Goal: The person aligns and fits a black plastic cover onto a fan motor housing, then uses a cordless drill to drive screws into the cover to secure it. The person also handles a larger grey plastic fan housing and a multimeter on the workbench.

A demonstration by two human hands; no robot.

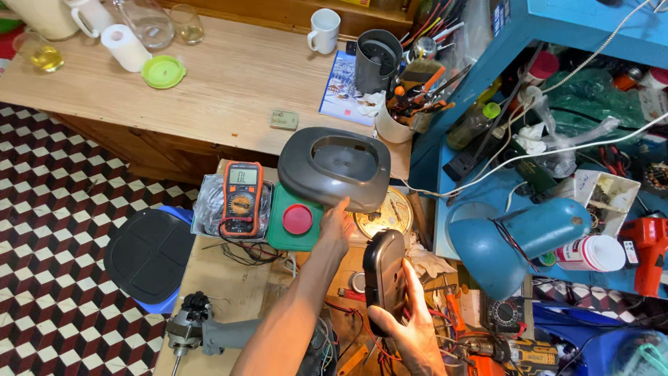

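Observation:
My left hand [337,228] reaches forward and touches the lower edge of a large grey plastic housing [334,168] with a rounded opening, which rests above the workbench. My right hand [412,320] grips a dark oval plastic part [384,274], held upright on edge. An orange-cased multimeter [242,198] lies just left of the housing on a clear plastic bag. Beside it stands a green box with a red round button [297,218]. A brass-coloured round dial [387,214] shows under the housing.
A blue desk lamp [515,240] stands at right by cluttered blue shelves [557,28]. A wooden table [229,76] behind holds mugs, a green lid, a tool cup. A black stool seat [149,254] sits left. Wires, a drill [518,354] and a grey motor unit [209,331] lie near me.

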